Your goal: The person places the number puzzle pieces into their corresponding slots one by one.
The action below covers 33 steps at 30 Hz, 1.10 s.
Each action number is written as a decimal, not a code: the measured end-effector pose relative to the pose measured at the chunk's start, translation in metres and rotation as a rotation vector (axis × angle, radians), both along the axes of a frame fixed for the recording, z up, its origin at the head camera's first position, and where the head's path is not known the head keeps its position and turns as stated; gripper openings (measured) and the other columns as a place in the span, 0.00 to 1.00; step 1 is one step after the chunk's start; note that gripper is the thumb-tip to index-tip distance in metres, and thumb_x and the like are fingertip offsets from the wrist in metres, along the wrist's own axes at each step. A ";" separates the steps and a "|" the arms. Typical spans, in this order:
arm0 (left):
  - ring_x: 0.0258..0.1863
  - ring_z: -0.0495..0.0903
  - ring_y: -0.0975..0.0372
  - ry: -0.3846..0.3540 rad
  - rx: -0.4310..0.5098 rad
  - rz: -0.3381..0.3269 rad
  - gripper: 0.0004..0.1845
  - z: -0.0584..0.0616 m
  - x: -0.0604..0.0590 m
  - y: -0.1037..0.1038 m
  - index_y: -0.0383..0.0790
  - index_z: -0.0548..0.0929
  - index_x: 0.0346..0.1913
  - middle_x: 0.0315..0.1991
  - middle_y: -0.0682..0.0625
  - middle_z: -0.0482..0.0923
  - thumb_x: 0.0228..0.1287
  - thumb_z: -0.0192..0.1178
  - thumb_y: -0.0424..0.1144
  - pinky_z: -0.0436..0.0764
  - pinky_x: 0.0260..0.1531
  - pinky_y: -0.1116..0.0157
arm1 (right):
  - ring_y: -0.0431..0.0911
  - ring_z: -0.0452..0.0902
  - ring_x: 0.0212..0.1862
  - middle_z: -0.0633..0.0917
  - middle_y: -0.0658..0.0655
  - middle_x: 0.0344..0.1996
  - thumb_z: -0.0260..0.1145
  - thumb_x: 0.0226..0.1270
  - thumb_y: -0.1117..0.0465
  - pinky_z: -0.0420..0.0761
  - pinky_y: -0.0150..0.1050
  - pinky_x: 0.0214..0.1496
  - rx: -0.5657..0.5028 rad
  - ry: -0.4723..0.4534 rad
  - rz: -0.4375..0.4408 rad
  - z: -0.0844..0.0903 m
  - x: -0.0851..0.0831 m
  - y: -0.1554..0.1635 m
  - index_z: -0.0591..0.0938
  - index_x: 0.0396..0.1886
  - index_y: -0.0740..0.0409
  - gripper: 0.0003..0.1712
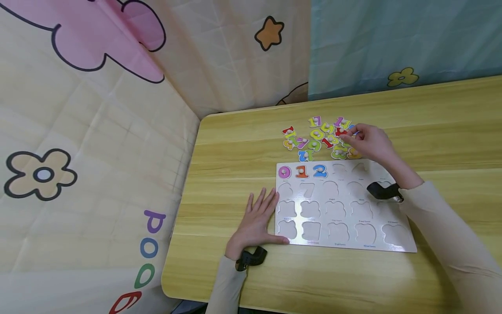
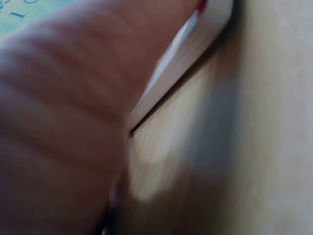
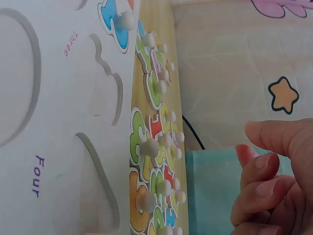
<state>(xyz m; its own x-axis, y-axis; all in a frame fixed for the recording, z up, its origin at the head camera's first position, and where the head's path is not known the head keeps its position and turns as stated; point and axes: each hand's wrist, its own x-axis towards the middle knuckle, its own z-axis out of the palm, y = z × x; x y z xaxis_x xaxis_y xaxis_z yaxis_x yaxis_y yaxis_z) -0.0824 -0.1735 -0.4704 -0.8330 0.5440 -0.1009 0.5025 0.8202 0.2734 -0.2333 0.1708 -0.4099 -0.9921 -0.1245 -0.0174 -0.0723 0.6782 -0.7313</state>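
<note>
The left hand (image 1: 256, 220) lies flat, fingers straight, against the left edge of the number board (image 1: 345, 207) on the table (image 1: 235, 139), seemingly steadying it, while the right hand (image 1: 368, 141) curls its fingers over the loose numbers (image 1: 319, 137) heaped just behind the board, apparently choosing one.

Setting: child's play or learning corner, probably in a home or nursery. Evidence: pale wood-grain table with rounded corners (image 1: 353, 270), centre and right of the head view; cartoon-printed cloth backdrop with pink flower and orange star (image 1: 117, 109), left and top; white wooden number-puzzle board (image 1: 345, 209); heap of colourful knobbed number pieces (image 1: 319, 138).
</note>
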 end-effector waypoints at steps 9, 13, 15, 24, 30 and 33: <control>0.73 0.30 0.53 0.006 -0.015 0.002 0.67 0.000 0.002 -0.002 0.41 0.41 0.76 0.76 0.50 0.34 0.40 0.62 0.75 0.29 0.67 0.47 | 0.50 0.63 0.21 0.70 0.56 0.17 0.63 0.66 0.50 0.60 0.40 0.19 0.016 -0.006 0.062 -0.006 -0.019 -0.023 0.77 0.36 0.63 0.18; 0.73 0.29 0.53 -0.004 -0.014 0.000 0.67 -0.001 0.002 -0.002 0.42 0.41 0.76 0.76 0.51 0.33 0.41 0.61 0.76 0.28 0.67 0.48 | 0.49 0.63 0.19 0.70 0.55 0.16 0.63 0.66 0.50 0.59 0.39 0.18 0.025 -0.001 0.090 -0.006 -0.028 -0.038 0.78 0.36 0.63 0.18; 0.73 0.28 0.54 -0.008 -0.015 -0.001 0.67 -0.001 0.002 -0.002 0.42 0.40 0.76 0.76 0.51 0.33 0.41 0.61 0.76 0.27 0.67 0.48 | 0.49 0.63 0.18 0.70 0.55 0.15 0.63 0.66 0.49 0.58 0.38 0.17 0.029 -0.003 0.090 -0.005 -0.031 -0.043 0.78 0.36 0.63 0.19; 0.73 0.28 0.54 -0.005 -0.023 -0.003 0.67 0.000 0.002 -0.001 0.42 0.40 0.76 0.76 0.51 0.33 0.41 0.60 0.76 0.27 0.67 0.48 | 0.51 0.65 0.21 0.72 0.57 0.19 0.61 0.68 0.48 0.62 0.40 0.20 0.058 -0.011 0.062 0.000 -0.038 -0.041 0.77 0.38 0.63 0.20; 0.73 0.29 0.53 0.007 -0.009 -0.007 0.67 -0.001 0.002 -0.002 0.41 0.41 0.76 0.76 0.50 0.35 0.41 0.61 0.75 0.28 0.67 0.48 | 0.53 0.65 0.23 0.71 0.58 0.20 0.59 0.68 0.46 0.63 0.43 0.21 0.057 -0.031 -0.004 -0.002 -0.042 -0.021 0.77 0.38 0.62 0.21; 0.73 0.30 0.53 0.016 -0.015 -0.009 0.67 -0.002 0.002 -0.002 0.41 0.41 0.76 0.76 0.50 0.35 0.41 0.61 0.75 0.28 0.67 0.48 | 0.54 0.66 0.24 0.72 0.58 0.21 0.58 0.68 0.45 0.63 0.44 0.23 0.062 -0.037 -0.036 -0.004 -0.044 -0.009 0.76 0.38 0.62 0.22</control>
<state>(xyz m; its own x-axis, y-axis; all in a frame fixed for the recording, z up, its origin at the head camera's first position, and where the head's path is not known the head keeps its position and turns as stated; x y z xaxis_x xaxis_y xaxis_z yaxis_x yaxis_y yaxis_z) -0.0806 -0.1757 -0.4724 -0.8295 0.5502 -0.0954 0.5144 0.8194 0.2530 -0.2771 0.1616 -0.4137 -0.9944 -0.0863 -0.0603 -0.0210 0.7237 -0.6898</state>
